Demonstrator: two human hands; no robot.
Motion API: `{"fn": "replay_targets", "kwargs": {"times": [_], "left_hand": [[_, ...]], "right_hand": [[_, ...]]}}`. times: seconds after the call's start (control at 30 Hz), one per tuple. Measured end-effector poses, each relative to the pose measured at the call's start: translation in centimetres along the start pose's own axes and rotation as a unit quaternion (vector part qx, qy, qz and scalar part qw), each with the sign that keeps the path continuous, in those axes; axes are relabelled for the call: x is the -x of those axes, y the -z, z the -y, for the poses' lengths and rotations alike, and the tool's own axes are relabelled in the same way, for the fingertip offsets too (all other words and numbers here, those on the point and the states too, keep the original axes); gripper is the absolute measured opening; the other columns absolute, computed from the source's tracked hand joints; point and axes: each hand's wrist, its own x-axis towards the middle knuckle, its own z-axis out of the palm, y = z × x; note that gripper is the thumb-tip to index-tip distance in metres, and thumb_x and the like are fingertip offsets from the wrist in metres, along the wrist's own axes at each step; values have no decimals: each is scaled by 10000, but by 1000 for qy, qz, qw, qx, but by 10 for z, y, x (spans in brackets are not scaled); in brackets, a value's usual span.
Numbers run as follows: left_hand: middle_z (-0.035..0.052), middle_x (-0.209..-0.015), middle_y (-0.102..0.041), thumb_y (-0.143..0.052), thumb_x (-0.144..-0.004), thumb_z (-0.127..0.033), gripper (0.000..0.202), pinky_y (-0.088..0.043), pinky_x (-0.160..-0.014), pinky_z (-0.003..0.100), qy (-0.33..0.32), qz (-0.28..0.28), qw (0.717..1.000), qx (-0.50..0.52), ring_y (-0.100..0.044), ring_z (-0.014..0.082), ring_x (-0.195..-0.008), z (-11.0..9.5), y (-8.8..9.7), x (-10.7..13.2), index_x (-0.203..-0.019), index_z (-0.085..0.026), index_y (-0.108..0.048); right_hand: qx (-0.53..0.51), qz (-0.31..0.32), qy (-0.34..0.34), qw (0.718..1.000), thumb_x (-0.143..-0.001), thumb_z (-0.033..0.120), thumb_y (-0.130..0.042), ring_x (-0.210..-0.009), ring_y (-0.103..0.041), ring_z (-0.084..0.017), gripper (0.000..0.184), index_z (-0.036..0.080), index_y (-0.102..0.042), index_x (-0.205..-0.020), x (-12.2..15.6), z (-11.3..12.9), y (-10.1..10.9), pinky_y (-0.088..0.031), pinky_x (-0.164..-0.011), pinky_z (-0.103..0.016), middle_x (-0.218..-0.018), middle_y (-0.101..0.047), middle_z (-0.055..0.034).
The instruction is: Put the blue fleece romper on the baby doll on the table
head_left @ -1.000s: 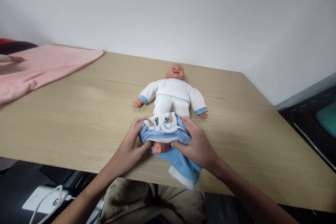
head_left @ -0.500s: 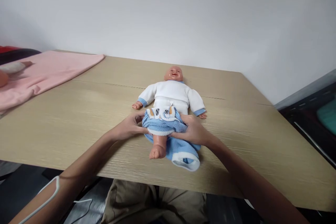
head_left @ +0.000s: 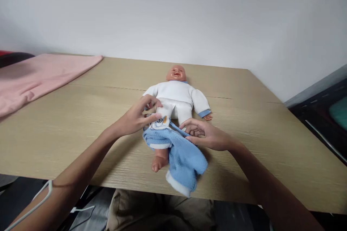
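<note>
A baby doll in a white top lies on its back on the wooden table, head toward the wall. Blue fleece trousers with a white waistband patch sit partway up its legs; one bare foot sticks out at the near end. My left hand pinches the left side of the waistband at the doll's hip. My right hand pinches the right side of the waistband. One trouser leg hangs over the near table edge.
A pink cloth is spread at the far left of the table. A white cable runs by my left forearm. My lap in khaki trousers shows under the near edge. Dark furniture stands at the right.
The trousers have been pulled up the doll's legs toward its waist, baring one foot. Both hands moved up with the waistband. Another person's hand at the far left has left the view.
</note>
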Motion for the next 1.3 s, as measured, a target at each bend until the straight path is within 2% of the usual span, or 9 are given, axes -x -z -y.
{"fn": "replay_targets", "kwargs": {"times": [0.1,0.2,0.4,0.57,0.7,0.87,0.97,1.1,1.3], "left_hand": [[82,-1297,-711,-761,-990,-605,457,-500,-987,367,-29,111,992,-52,-628,264,-1149,-26,-1,-27,-1255,-235,-724],[48,-1112,-773,-823,-929,-650,475,-501,-875,330,-47,258,961,-86,-669,248,-1012,-42,-3,-53,-1160,-235,-797],[-2,-926,-750,-905,-900,-547,399,-509,-741,266,-9,474,877,78,-684,194,-842,-29,-12,-84,-1061,-205,-778],[-25,-844,-632,-789,-1030,-491,316,-477,-677,228,-34,399,894,201,-579,136,-740,-13,-22,-89,-982,-196,-686],[-24,-883,-623,-799,-1027,-498,308,-480,-727,221,-35,380,901,208,-580,138,-802,-10,-30,-88,-1004,-207,-700],[7,-942,-712,-1013,-754,-520,523,-523,-718,277,-7,491,838,239,-663,209,-841,1,-34,-86,-1105,-226,-759],[-9,-830,-692,-999,-786,-515,428,-512,-663,270,9,504,836,218,-645,186,-752,8,-33,-86,-952,-210,-750],[13,-1003,-786,-959,-860,-536,479,-586,-788,268,17,470,834,289,-721,192,-878,15,-32,-86,-1172,-220,-780],[22,-1106,-812,-839,-974,-621,452,-600,-948,266,42,420,847,323,-743,171,-982,10,-37,-83,-1186,-226,-790]], "right_hand": [[47,31,-2,998,-1025,565,-775,-938,-667,-196,374,241,-748,-1210,1,4,-1,-509,-831,-304,-1047,-732,-13],[29,-2,40,999,-1028,536,-782,-868,-571,-166,320,222,-724,-1004,2,6,-4,-468,-817,-291,-933,-626,17],[-157,-109,19,981,-1067,590,-719,-1038,-621,-176,395,251,-701,-1268,3,-3,-11,-527,-943,-292,-1105,-659,-10],[-167,-29,-62,984,-1004,675,-769,-1080,-689,-200,575,225,-711,-1357,7,-4,-6,-574,-926,-301,-1244,-738,-57],[-144,60,-70,985,-896,676,-874,-808,-626,-150,557,164,-767,-1088,15,-1,2,-522,-692,-237,-945,-712,-14],[-225,-66,-30,972,-822,652,-944,-631,-458,-93,556,176,-657,-814,22,-3,1,-379,-552,-207,-705,-503,53],[-284,-101,-20,953,-849,636,-934,-663,-508,-101,513,177,-707,-888,21,-6,-1,-419,-581,-209,-762,-563,37],[-247,-58,-57,966,-897,643,-897,-801,-629,-138,514,173,-792,-1077,21,-7,0,-512,-691,-229,-941,-706,-15],[-173,17,-99,980,-700,651,-1027,-1257,-697,-337,1043,226,-622,-1563,25,3,-7,-628,-991,-414,-1496,-696,-145]]}}
